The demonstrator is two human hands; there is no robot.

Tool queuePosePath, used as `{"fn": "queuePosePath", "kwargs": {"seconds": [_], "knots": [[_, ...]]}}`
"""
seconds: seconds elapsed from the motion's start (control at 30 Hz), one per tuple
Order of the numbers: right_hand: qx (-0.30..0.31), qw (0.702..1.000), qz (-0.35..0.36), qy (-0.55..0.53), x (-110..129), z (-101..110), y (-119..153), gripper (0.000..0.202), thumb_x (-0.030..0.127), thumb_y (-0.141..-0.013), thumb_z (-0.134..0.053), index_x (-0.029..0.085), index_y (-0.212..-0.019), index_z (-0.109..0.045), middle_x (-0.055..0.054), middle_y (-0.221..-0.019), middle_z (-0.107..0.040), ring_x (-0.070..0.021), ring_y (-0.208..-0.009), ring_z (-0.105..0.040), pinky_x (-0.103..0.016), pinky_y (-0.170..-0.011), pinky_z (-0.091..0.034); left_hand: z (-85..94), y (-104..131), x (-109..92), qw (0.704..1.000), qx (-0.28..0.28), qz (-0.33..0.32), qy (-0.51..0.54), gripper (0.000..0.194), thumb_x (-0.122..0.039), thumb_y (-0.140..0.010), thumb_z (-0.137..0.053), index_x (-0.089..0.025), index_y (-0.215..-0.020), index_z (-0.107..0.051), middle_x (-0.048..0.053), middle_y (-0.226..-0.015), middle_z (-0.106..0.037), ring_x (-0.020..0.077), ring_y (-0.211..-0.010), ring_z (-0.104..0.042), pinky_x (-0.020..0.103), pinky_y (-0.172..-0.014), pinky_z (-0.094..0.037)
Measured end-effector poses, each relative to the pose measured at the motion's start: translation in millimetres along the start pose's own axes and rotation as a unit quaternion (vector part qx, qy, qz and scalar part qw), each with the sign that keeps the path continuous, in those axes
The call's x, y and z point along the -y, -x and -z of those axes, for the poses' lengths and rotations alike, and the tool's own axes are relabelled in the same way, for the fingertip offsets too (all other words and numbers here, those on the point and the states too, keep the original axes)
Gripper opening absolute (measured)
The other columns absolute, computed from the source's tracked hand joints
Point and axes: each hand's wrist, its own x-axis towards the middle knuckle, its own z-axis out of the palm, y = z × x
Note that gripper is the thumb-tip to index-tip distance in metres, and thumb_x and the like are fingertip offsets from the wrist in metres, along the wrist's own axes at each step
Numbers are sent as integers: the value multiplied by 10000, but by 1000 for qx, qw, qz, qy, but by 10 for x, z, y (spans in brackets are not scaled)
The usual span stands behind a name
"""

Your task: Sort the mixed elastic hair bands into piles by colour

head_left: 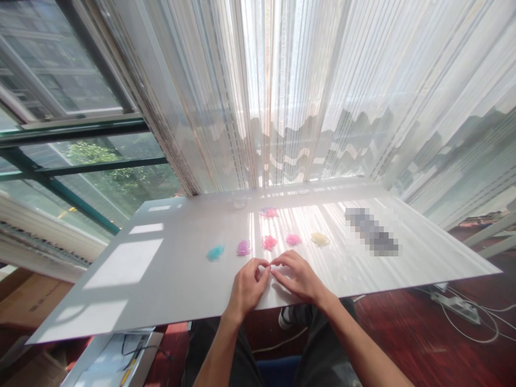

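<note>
Coloured piles [270,243] of fine, thin pieces are laid out on the white desk [173,295] in the head view. A row is formed, from left to right, by the teal pile [215,252], the purple pile [243,248], the red pile, the pink pile [294,239] and the pale yellow pile [320,239]; the mixed pile [269,213] is set behind the red one. The left hand [248,283] and right hand [300,275] are held over the near part of the desk, just in front of the red pile. Their thumbs and index fingers are curled in and brought together at the tips; whether anything is pinched there, or how far each grip is closed, cannot be told. A small clear object [239,202] is seen near the far edge. The right side is partly covered by a pixelated patch [373,232]. Faint markings are borne by the cardboard box [34,298] at lower left, but they cannot be read.
</note>
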Motion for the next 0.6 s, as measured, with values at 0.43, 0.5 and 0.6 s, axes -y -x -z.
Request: {"fn": "queuePosePath", "kwargs": {"seconds": [0.43,0.5,0.6], "knots": [[-27,1000,-10,-6,-17,-59,32,126,286,-988,-617,217,-942,-711,-43,-820,-692,-192,-771,-657,-313,-713,-540,26,-2,25,996,-3,37,84,302,-444,-964,-593,-185,-994,-745,43,-852,-774,160,-654,-655,258,-641,-518],[-27,1000,-8,-5,-12,-57,33,115,285,-980,-625,219,-943,-712,-40,-817,-690,-190,-770,-661,-309,-713,-541,31,-2,23,995,-2,36,88,302,-444,-964,-593,-183,-988,-744,44,-846,-772,160,-652,-654,256,-636,-513],[-28,1000,-6,-6,-10,-63,35,112,284,-979,-623,224,-946,-713,-38,-824,-695,-186,-771,-669,-302,-716,-542,41,-5,23,995,3,31,93,297,-441,-965,-595,-182,-975,-739,41,-830,-768,156,-643,-646,251,-623,-502]]}}
